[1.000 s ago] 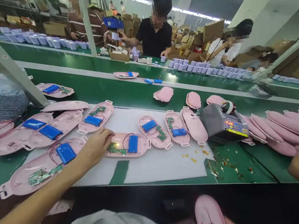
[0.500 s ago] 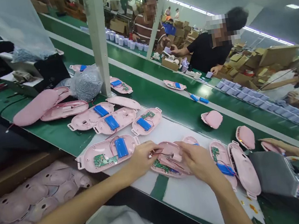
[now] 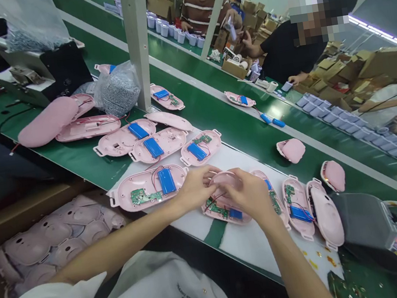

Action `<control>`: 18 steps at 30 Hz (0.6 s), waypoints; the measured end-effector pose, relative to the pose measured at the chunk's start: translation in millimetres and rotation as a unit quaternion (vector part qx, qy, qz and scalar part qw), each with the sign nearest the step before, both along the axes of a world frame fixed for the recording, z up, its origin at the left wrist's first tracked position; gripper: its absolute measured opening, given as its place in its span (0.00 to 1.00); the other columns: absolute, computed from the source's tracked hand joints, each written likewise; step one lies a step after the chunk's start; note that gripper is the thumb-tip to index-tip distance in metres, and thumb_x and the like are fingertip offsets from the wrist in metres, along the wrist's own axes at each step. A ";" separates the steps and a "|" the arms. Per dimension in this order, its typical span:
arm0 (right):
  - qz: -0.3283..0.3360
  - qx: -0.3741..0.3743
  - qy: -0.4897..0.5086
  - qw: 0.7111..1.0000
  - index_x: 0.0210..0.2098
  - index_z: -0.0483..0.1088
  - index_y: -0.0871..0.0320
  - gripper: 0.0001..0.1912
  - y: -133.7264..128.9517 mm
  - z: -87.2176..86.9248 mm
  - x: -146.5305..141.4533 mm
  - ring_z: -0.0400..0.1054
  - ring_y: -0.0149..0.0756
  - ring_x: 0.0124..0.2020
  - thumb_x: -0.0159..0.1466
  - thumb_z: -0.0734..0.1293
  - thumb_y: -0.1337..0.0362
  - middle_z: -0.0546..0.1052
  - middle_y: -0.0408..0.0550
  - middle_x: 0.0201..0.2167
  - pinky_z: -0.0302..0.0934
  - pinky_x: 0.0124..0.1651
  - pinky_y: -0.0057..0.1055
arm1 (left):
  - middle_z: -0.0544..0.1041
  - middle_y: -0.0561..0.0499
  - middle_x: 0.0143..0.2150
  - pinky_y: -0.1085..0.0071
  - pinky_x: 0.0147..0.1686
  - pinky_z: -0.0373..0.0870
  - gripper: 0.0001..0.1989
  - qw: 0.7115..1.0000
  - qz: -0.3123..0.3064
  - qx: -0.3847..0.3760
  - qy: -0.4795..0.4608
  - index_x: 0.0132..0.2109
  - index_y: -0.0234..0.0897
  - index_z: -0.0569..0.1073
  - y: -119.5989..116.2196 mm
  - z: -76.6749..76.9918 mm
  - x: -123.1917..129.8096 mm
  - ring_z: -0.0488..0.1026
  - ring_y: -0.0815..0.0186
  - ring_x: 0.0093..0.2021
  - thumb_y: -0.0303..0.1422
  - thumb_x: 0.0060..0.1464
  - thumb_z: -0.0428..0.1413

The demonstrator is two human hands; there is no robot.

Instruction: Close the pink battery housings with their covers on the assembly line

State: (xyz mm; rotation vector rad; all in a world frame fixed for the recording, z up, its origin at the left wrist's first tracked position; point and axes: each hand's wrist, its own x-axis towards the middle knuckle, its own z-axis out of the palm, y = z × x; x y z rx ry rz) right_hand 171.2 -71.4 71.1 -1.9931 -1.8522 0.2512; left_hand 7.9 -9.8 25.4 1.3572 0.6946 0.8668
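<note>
Two-handed work at a green surface [image 3: 84, 158], clock positions read from the hands. The left hand [image 3: 197, 187] and right hand [image 3: 248, 189] both grip a pink cover [image 3: 227, 179], fingers bent around opposite sides, above an oval shell [image 3: 224, 220] holding a circuit board [image 3: 217, 209] and a blue battery pack [image 3: 235, 214]; whether the left fingertips also pinch the wires [image 3: 210, 204] cannot be told. Likely faults: the wires, passing close beneath the cover, could be nipped by its rim or tugged from the board; the lower shell, seemingly unheld, might skid on the smooth white sheet [image 3: 250, 243]; the right wrist could knock the neighbouring shell [image 3: 279, 199] at four o'clock. Materials: shells of smooth pink plastic, elongated ovals with slotted end tabs; battery packs flat-sided and glossy; boards irregular in outline. Farther out at four o'clock, a grey angular tape dispenser [image 3: 362, 221]; toward ten to eleven, a crinkled clear bag [image 3: 119, 91] of small grey pieces.
</note>
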 end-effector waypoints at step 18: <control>-0.038 0.004 0.093 0.995 0.33 0.73 0.54 0.07 9.8 5.8 -11.7 0.70 0.37 0.35 0.55 0.65 0.65 0.76 0.41 0.32 0.62 0.41 0.31 | 0.75 0.52 0.26 0.76 0.25 0.66 0.19 0.989 -0.025 0.076 0.126 0.31 0.33 0.72 7.0 5.8 -0.3 0.71 0.64 0.29 0.46 0.47 0.61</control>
